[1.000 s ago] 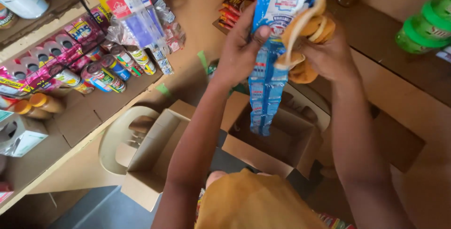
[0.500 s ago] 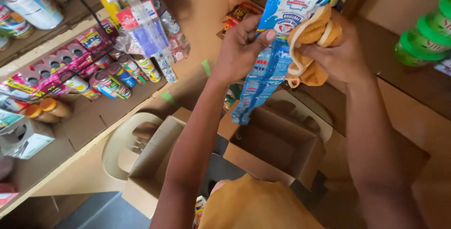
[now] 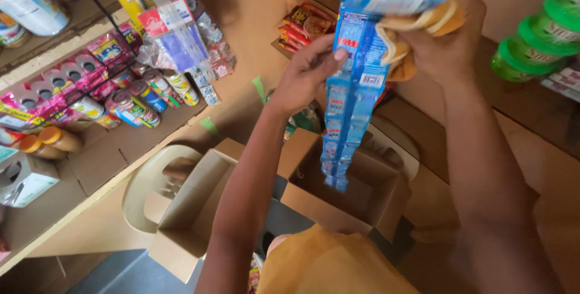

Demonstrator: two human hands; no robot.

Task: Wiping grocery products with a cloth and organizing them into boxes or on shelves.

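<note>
A long strip of blue sachets [image 3: 350, 107] is held up in front of the shelves, hanging down from the top of the view to just above an open cardboard box [image 3: 356, 200]. The left hand [image 3: 308, 73] is closed on the strip's left edge about midway up, its grip pinching the strip between thumb and fingertips. The right hand [image 3: 447, 40] is raised higher, its grip wrapped around the upper part of the strip together with a bunched yellow-orange cloth [image 3: 417, 34]; the cloth is pressed against the strip's right side. The top of the strip is cut off by the frame edge.

Below the hands, a second open cardboard box [image 3: 193, 209] is seen beside the first, with a pale plastic chair [image 3: 151, 179] partly under it. A yellow garment [image 3: 326, 267] is seen at the bottom centre.

On the left, a wooden shelf [image 3: 78, 173] carries pink packets [image 3: 78, 73], small tins [image 3: 142, 98], orange-capped bottles [image 3: 51, 140] and a small white carton [image 3: 24, 179]. Clear hanging sachet strips [image 3: 187, 46] are seen above the tins. A large tin [image 3: 33, 7] is seen at the upper left. Red-orange packets [image 3: 305, 25] lie on the shelf behind the left hand. At the right edge, green-lidded tubs [image 3: 538, 37] are stacked on a darker shelf, well apart from the hands.
</note>
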